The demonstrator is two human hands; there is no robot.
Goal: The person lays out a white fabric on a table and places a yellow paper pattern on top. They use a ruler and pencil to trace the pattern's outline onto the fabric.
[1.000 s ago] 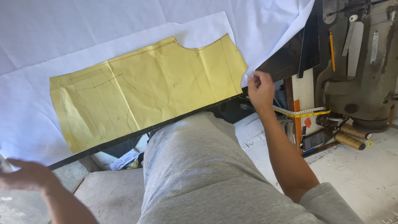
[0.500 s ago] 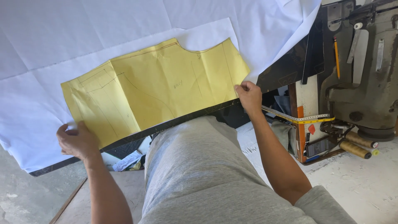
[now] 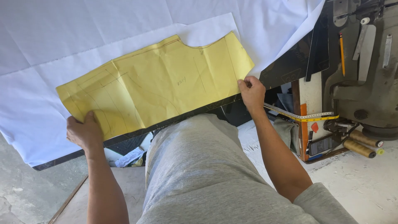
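A yellow paper pattern piece [image 3: 157, 85] lies on white fabric [image 3: 83, 37] spread over a dark table. My left hand [image 3: 84, 132] grips the pattern's near left corner, thumb on top of the paper. At the near right corner, my right hand [image 3: 251, 92] pinches the pattern's edge between thumb and fingers. The paper lies flat between both hands, its curved cut-out at the far edge.
The dark table edge [image 3: 190, 114] runs just in front of my grey-clad body. A yellow measuring tape [image 3: 302, 117] hangs to the right. A sewing machine [image 3: 365, 83], a pencil [image 3: 342, 47] and thread spools [image 3: 360, 147] stand at the right.
My left hand came up from low at the left and took hold of the pattern's left corner. My right hand shifted left along the edge onto the pattern's right corner.
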